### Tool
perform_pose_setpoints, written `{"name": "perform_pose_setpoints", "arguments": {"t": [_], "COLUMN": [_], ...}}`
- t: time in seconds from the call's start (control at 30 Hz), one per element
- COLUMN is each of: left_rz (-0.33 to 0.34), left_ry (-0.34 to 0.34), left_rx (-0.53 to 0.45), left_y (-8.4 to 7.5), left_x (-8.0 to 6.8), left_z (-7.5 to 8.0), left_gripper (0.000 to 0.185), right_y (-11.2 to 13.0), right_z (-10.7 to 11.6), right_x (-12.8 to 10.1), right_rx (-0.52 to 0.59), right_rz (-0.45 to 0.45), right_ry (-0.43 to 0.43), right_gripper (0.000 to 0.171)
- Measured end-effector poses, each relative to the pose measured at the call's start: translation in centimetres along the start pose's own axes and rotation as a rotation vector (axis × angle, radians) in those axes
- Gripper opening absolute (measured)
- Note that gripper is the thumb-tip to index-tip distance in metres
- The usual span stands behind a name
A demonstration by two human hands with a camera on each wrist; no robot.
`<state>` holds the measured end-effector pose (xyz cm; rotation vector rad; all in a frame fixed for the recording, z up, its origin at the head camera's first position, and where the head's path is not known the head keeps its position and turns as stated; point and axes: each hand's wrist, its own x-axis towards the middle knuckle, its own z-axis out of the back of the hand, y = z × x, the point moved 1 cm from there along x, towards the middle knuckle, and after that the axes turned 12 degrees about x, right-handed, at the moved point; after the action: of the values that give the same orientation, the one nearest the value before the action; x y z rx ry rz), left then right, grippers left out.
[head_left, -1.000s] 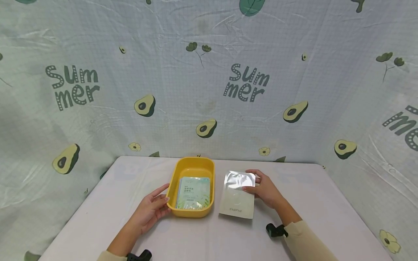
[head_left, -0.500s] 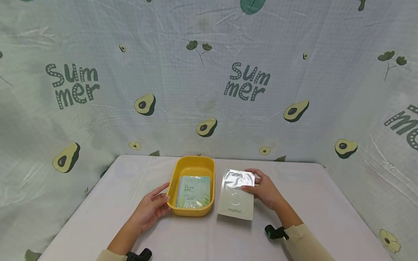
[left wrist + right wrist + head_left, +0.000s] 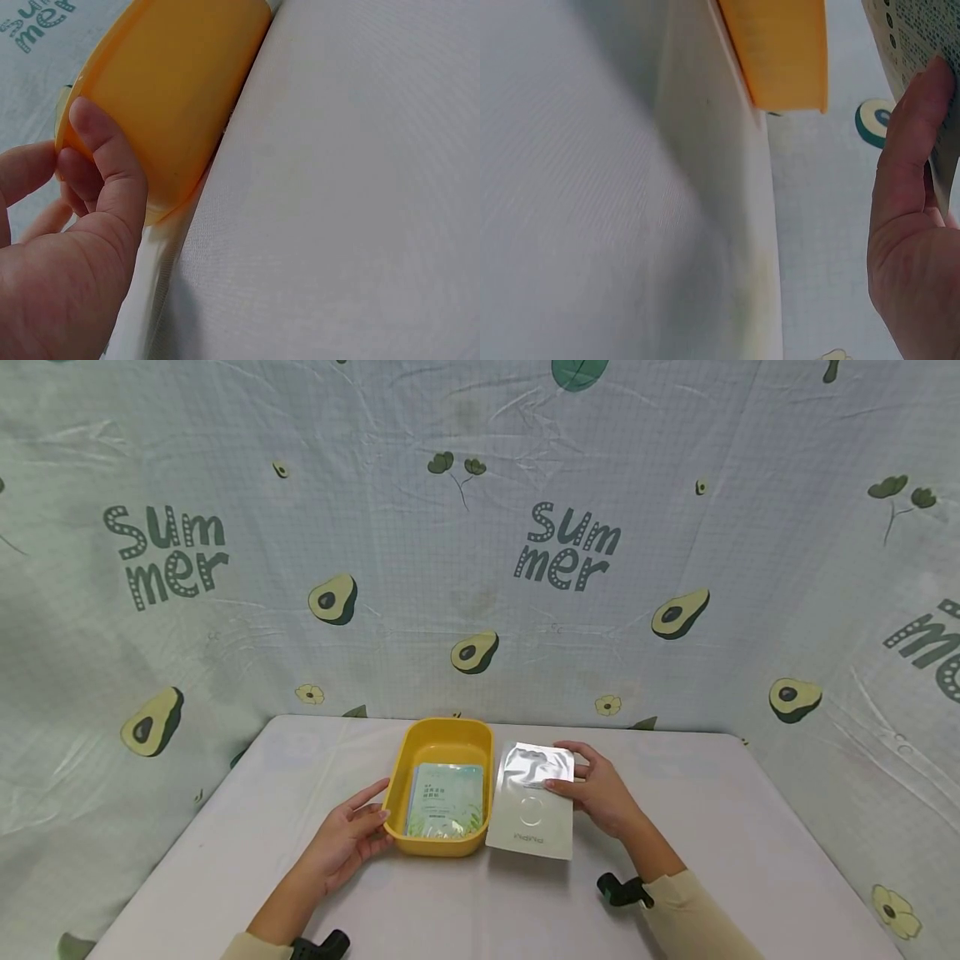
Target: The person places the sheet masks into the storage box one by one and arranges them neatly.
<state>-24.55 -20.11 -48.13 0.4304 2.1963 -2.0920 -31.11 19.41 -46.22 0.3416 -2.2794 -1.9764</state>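
Your right hand (image 3: 596,791) pinches silver sachet (image 3: 532,799) by its right edge; sachet lifted and shifted left since a second ago, now touching or overlapping right rim of yellow tub (image 3: 438,746), not yet inside; your left hand (image 3: 351,837) unmoved, straight fingers steadying tub's left wall; green sachet (image 3: 445,811) already lies in tub; second one looks close to joining it.

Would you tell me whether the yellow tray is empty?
Not empty: the yellow tray holds a green packet lying flat inside.
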Motion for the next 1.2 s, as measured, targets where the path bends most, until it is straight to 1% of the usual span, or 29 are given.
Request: {"name": "perform_pose_setpoints", "arguments": {"t": [0.4, 0.63, 0.9, 1.0, 1.2], "left_rz": [-0.005, -0.006, 0.000, 0.000, -0.002], "left_ry": [0.010, 0.010, 0.002, -0.002, 0.002], "left_rx": [-0.003, -0.003, 0.008, 0.008, 0.004], "left_y": [0.1, 0.1, 0.0, 0.0, 0.1], "left_x": [0.2, 0.1, 0.1, 0.1, 0.0], "left_z": [0.0, -0.1, -0.1, -0.1, 0.0], "left_gripper": [0.068, 0.068, 0.067, 0.066, 0.067], "right_y": [0.2, 0.2, 0.3, 0.3, 0.3], "right_z": [-1.9, -3.1, -4.8, -5.3, -6.2], "right_x": [1.0, 1.8, 2.4, 2.7, 3.4], "right_rx": [0.007, 0.018, -0.001, 0.001, 0.011], "right_rz": [-0.005, -0.013, -0.005, -0.016, -0.022], "right_ry": [0.009, 0.015, 0.032, 0.037, 0.042], "right_gripper": [0.082, 0.077, 0.073, 0.071, 0.072]}}
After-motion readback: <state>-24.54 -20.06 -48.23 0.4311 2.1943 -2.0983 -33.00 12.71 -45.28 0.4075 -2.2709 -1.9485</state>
